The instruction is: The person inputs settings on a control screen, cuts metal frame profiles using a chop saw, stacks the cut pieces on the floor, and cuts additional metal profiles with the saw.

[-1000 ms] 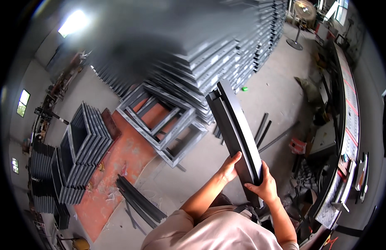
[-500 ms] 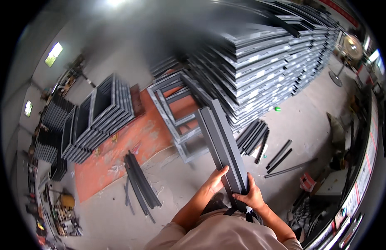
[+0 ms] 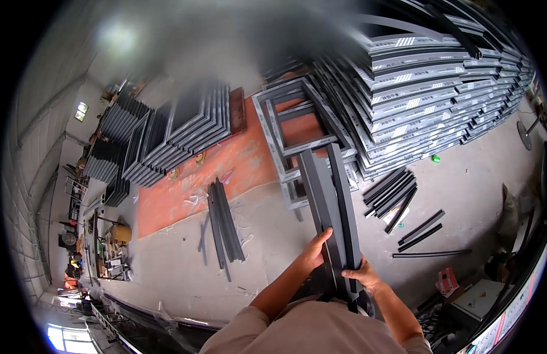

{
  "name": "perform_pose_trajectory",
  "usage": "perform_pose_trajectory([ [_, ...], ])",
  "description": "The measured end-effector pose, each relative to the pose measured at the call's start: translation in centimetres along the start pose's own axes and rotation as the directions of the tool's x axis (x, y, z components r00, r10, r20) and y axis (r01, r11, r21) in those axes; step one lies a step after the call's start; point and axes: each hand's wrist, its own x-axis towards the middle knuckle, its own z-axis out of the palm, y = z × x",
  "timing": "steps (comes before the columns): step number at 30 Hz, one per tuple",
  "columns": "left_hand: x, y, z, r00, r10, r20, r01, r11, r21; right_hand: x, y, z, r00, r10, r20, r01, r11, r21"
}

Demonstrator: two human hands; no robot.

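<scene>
A bundle of long dark grey profile bars [image 3: 336, 215] stands out in front of my body, its near end close to my waist. On its left side my left hand [image 3: 314, 252] grips it, thumb laid along the edge. Lower down, my right hand [image 3: 363, 276] clasps the right side, the thumb across the top face. Both hands are closed on the bars; the fingers underneath are hidden. Beyond the bundle's far end, loose grey rectangular frames [image 3: 273, 130] lie partly on an orange sheet [image 3: 179, 206].
A tall stack of grey frames [image 3: 415, 112] rises at the far right, with more stacked frames [image 3: 185, 138] at the left. Dark strips lie on the floor in a left pile [image 3: 226, 230] and a right pile [image 3: 388, 192]. A fan stand [image 3: 525, 135] is at the right edge.
The view has turned left, so the stacks and floor piles sit farther right in the picture. Both hands keep their hold on the bars.
</scene>
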Motion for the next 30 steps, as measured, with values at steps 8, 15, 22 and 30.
perform_pose_trajectory([
  [8,1.6,2.0,-7.7,0.998,0.056,-0.013,-0.058,0.987,-0.148,4.9,-0.7,3.3,0.994,-0.102,0.032,0.106,0.931,-0.350],
  [15,-0.3,11.4,-10.7,0.999,-0.003,-0.040,-0.004,0.986,-0.166,12.3,-2.3,10.9,0.996,-0.090,0.006,0.075,0.798,-0.599],
  [22,0.3,16.7,-17.9,0.989,-0.146,0.007,0.142,0.950,-0.276,19.8,2.4,14.6,0.994,0.021,-0.108,-0.065,0.902,-0.427],
  [30,1.4,16.3,-22.4,0.936,-0.338,-0.095,0.301,0.911,-0.281,20.7,5.4,16.2,0.952,0.178,-0.251,-0.232,0.951,-0.206],
])
